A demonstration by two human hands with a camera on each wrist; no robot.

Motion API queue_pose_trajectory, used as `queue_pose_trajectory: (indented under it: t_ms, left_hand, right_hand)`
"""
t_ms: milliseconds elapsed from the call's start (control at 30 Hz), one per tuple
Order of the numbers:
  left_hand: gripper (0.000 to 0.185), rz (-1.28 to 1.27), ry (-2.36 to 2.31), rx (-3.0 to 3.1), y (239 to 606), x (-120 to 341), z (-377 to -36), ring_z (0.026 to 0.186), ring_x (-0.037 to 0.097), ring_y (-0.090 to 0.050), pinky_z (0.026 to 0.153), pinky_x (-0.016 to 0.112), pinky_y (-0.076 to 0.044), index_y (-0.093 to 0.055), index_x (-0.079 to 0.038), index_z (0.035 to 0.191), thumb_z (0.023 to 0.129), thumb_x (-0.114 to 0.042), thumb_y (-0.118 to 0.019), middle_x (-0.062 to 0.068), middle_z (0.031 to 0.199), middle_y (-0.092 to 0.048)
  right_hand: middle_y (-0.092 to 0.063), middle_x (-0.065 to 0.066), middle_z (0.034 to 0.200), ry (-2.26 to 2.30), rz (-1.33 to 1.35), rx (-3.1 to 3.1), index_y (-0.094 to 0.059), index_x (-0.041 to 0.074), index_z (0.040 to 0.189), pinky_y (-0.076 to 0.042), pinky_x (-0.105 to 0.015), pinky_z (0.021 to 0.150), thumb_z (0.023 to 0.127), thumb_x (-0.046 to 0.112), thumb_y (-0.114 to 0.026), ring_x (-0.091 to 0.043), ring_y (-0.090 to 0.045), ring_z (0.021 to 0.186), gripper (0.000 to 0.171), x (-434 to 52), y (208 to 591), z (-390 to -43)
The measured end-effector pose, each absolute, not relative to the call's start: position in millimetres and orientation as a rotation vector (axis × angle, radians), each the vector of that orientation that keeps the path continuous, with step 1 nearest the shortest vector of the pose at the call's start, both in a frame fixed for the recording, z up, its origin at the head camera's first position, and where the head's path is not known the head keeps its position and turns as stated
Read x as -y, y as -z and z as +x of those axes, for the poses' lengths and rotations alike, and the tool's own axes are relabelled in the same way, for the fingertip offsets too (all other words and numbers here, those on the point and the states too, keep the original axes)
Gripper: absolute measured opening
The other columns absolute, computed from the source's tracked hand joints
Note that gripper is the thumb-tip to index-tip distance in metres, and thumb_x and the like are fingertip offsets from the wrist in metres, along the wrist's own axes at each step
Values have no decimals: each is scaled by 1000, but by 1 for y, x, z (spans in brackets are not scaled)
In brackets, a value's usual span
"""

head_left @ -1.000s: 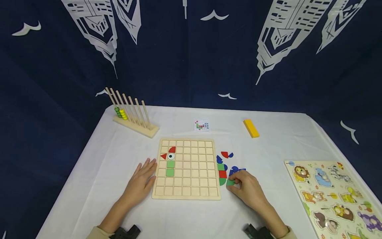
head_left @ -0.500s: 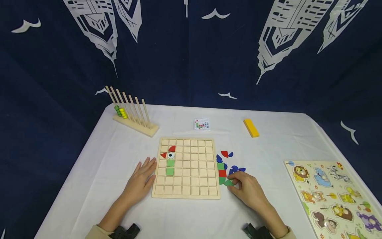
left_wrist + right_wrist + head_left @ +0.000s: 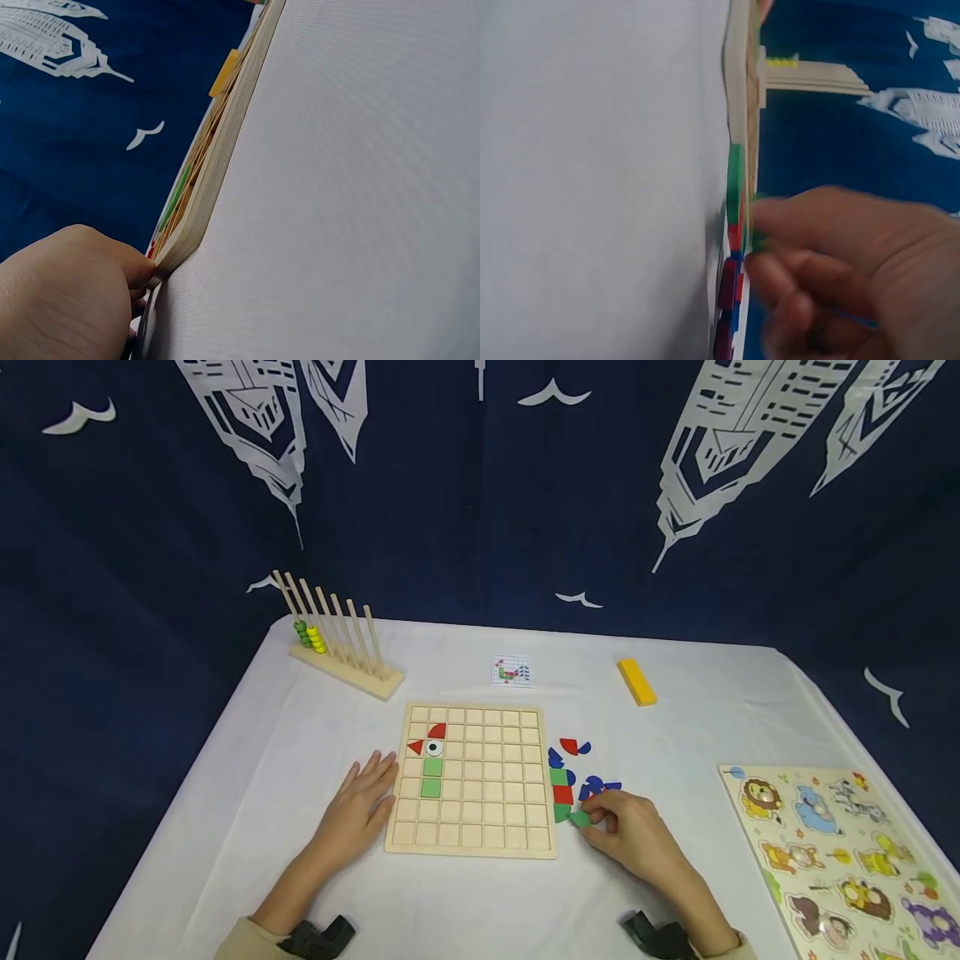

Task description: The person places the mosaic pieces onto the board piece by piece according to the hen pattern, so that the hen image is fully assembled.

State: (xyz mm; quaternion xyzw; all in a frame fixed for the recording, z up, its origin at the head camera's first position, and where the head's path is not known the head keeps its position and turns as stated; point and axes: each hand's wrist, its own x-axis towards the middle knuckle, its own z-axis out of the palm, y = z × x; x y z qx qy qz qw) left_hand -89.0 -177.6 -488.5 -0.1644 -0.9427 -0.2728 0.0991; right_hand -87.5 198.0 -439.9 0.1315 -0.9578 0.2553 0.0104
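Note:
My right hand (image 3: 626, 829) pinches a green rounded piece (image 3: 580, 818) between thumb and forefinger, just right of the wooden grid board (image 3: 487, 853). In the right wrist view, the hand (image 3: 840, 262) is seen from the side and mostly hides that piece. My left hand (image 3: 356, 810) lies with fingers extended along the board's left edge; in the left wrist view its fingertips are right at the board's corner. On the board sit a red quarter-round piece (image 3: 438, 731), a red triangle (image 3: 416, 747), an eye piece (image 3: 434, 748) and two green squares (image 3: 432, 767) in a column.
Beside the board's right edge lie a red square (image 3: 562, 795), another green piece (image 3: 562, 812) and several blue pieces (image 3: 594, 782). Behind are a pattern card (image 3: 512, 671), a yellow block (image 3: 637, 682) and a peg rack (image 3: 348, 672). An animal puzzle (image 3: 847, 860) lies at right.
The green piece in my right hand has turned and lifted slightly off its spot near the other green piece. My left hand keeps its place at the board. The head view has shifted a little.

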Motion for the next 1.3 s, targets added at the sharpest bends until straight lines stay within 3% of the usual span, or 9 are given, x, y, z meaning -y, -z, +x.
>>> queue_pose_trajectory:
  t_ms: [233,600,1300]
  left_hand:
    - [45,-474,818,2788,486,177,-89,132,24,-26,108,47,-14,-46,-1,128,86,-13,-54,8,139,-37]
    - [44,-478,806,2762,486,175,-87,130,27,-30,106,49,-17,-47,0,126,84,-12,-56,10,137,-40]
    - [45,-473,783,2830,484,176,-90,133,23,-25,108,47,-14,-44,-2,129,87,-15,-54,7,140,-36]
  right_hand:
    - [-55,10,67,-990,639,2829,-66,15,79,-38,-15,49,64,17,-77,-5,-45,56,19,-147,431,-93]
    - [-52,8,62,-832,920,2735,-65,14,73,-33,-12,49,68,21,-71,-2,-42,58,11,-49,435,-103]
    - [-57,7,66,-801,927,2712,-68,13,77,-35,-9,49,67,31,-75,0,-46,59,22,-30,456,-106]
